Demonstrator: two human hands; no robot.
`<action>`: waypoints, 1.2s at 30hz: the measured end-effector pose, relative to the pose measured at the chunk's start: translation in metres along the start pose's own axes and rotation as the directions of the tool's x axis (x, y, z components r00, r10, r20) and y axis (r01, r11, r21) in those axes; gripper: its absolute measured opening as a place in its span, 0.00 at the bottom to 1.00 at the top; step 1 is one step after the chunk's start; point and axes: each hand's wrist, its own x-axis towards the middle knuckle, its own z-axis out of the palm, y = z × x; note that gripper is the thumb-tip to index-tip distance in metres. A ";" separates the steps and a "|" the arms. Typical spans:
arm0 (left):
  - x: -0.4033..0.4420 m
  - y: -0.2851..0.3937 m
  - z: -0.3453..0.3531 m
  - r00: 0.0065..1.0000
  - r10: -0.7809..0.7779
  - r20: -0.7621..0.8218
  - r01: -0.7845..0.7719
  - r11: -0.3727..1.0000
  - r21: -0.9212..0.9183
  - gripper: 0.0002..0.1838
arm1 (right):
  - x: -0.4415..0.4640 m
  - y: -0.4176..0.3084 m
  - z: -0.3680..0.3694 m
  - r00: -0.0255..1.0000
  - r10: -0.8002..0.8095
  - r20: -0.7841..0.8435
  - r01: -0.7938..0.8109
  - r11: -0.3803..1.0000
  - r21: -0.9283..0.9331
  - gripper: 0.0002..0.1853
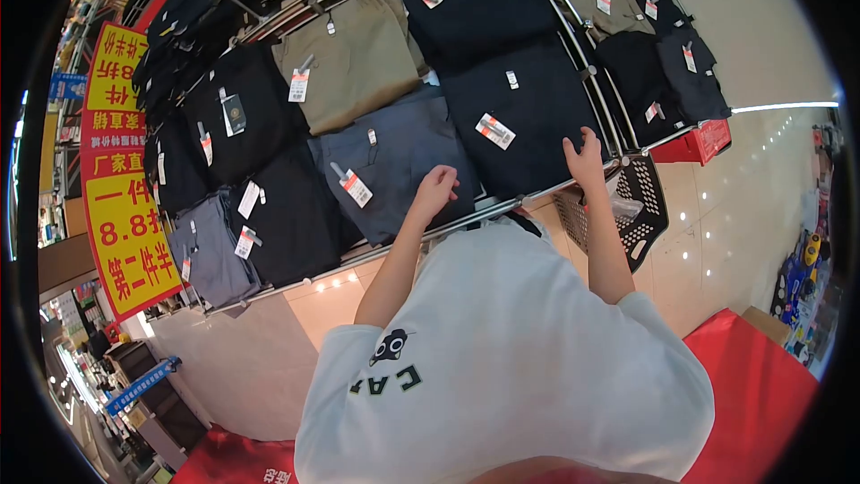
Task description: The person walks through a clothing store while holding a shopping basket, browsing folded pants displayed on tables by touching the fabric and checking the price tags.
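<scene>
My left hand [436,193] is over the front part of a folded pair of grey-blue trousers [399,148], its fingers curled in and nothing visible in them. Whether it touches the cloth I cannot tell. At the right edge of a folded black pair of trousers [528,143], my right hand [584,159] is open with thumb and fingers apart, close to the metal rail [548,192]. White and orange price tags lie on the folded trousers, among them a tag [494,131] on the black pair and another tag [356,186] on the grey-blue pair.
Khaki trousers [349,58] and more dark piles fill the sloping rack. A black perforated basket [649,206] is beside my right forearm, with a red basket [708,142] beyond it. A yellow and red sign [125,179] stands at the left. Red covering [752,385] lies behind me.
</scene>
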 end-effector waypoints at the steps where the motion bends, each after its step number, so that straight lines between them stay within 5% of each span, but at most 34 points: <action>1: 0.010 0.007 0.006 0.999 -0.038 0.030 0.039 0.999 -0.014 0.18 | 0.006 0.008 0.001 0.999 0.040 0.035 -0.038 0.998 -0.054 0.37; 6: 0.061 0.017 0.044 0.989 -0.140 0.043 0.133 0.981 0.143 0.25 | 0.023 0.046 0.043 0.967 0.226 0.121 -0.203 0.963 -0.177 0.46; 8: 0.088 0.010 0.052 0.960 -0.217 0.174 0.178 0.960 0.215 0.26 | 0.032 0.049 0.050 0.898 0.406 0.168 -0.387 0.912 -0.135 0.43; 10: 0.100 -0.001 0.057 0.953 -0.254 0.167 0.210 0.947 0.242 0.22 | 0.043 0.061 0.051 0.946 0.299 0.124 -0.294 0.954 -0.053 0.37; 12: 0.110 -0.011 0.058 0.945 -0.294 0.141 0.236 0.915 0.328 0.19 | 0.057 0.061 0.042 0.939 0.220 0.263 -0.194 0.974 -0.120 0.32; 13: 0.109 -0.011 0.057 0.950 -0.287 0.122 0.247 0.932 0.265 0.15 | 0.057 0.058 0.039 0.976 0.092 0.199 -0.073 0.992 -0.102 0.21; 14: 0.106 -0.010 0.059 0.949 -0.292 0.121 0.252 0.931 0.264 0.15 | 0.056 0.056 0.032 0.974 0.094 0.204 -0.074 0.992 -0.103 0.21; 16: 0.105 -0.011 0.061 0.996 -0.036 -0.076 0.043 0.995 0.090 0.11 | 0.057 0.022 0.001 0.958 0.063 0.279 -0.102 0.986 0.129 0.14; 18: 0.098 0.013 0.057 0.990 -0.027 -0.139 0.028 1.000 0.009 0.09 | 0.052 0.025 -0.001 0.991 0.027 0.127 -0.046 0.988 0.150 0.12; 20: 0.090 0.022 0.041 0.986 -0.140 -0.096 0.133 0.988 -0.074 0.09 | 0.054 0.041 0.001 0.984 0.076 0.159 -0.081 0.996 0.024 0.14; 22: 0.082 0.033 0.017 0.979 -0.174 -0.103 0.159 0.977 -0.139 0.09 | 0.072 0.027 -0.004 0.940 0.130 0.317 -0.032 0.954 -0.298 0.14; 23: 0.078 0.041 0.001 0.975 -0.164 -0.148 0.147 0.982 -0.122 0.09 | 0.084 0.008 -0.008 0.952 0.164 0.260 -0.106 0.969 -0.223 0.14; 26: 0.071 0.062 -0.064 0.949 -0.038 -0.313 -0.009 0.989 -0.146 0.08 | 0.134 -0.062 -0.002 0.988 -0.012 0.153 0.010 1.000 0.015 0.15; 28: 0.081 0.069 -0.108 0.883 -0.031 -0.468 -0.091 0.967 -0.236 0.12 | 0.168 -0.085 0.037 0.923 0.149 0.354 -0.299 0.858 0.418 0.21; 30: 0.102 0.056 -0.154 0.801 -0.159 -0.578 -0.068 0.934 -0.351 0.23 | 0.197 -0.112 0.081 0.876 0.244 0.416 -0.446 0.738 0.506 0.36; 31: 0.112 0.047 -0.174 0.777 -0.265 -0.571 -0.037 0.886 -0.461 0.32 | 0.212 -0.116 0.098 0.874 0.237 0.425 -0.444 0.744 0.499 0.36; 33: 0.127 0.048 -0.185 0.762 -0.358 -0.539 -0.035 0.809 -0.587 0.35 | 0.236 -0.130 0.136 0.784 0.420 0.456 -0.616 0.612 0.496 0.50; 36: 0.143 0.035 -0.184 0.777 -0.406 -0.481 -0.036 0.734 -0.678 0.44 | 0.246 -0.112 0.166 0.703 0.497 0.509 -0.703 0.377 0.603 0.41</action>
